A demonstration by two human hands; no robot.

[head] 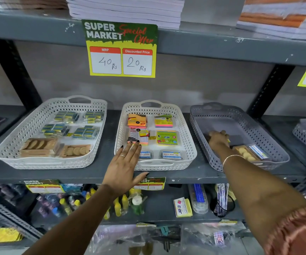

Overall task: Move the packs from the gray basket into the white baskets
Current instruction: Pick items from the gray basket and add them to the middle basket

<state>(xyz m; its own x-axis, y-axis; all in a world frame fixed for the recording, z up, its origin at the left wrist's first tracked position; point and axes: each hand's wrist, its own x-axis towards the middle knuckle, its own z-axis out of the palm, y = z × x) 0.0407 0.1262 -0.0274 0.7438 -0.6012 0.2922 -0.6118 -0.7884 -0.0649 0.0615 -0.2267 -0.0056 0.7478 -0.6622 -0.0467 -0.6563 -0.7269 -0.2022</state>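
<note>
- Gray perforated plastic forms the gray basket (269, 129) at about 3 o'clock on the metal shelf (102, 173), nearly emptied: a clear pack of round wooden discs (246, 153) and a small blue-labelled pack (258, 150) lie together at its near right corner.
- Inside that basket, the right hand (218, 139) is curled knuckles-up over something with a sliver of yellow showing at its edge; whether the fingers truly pinch it I cannot tell.
- At 6 o'clock the left hand (123, 167) is spread flat and empty, fingertips over the near rim of the middle white basket (191, 144), beside a sticky-note pack (138, 138).
- Judging by this, the step in hand is a pick from the gray basket; next comes lifting the item clear of the lattice wall and carrying it toward 9 o'clock to a matching row.
- Glossy paper sticky-note blocks and small labelled boxes fill the middle basket in a neat grid.
- Over at 9 o'clock the left white basket (10, 144) holds shiny wrapped blue-and-yellow bundles and two wooden-disc packs (56, 148), so the discs probably belong there.
</note>
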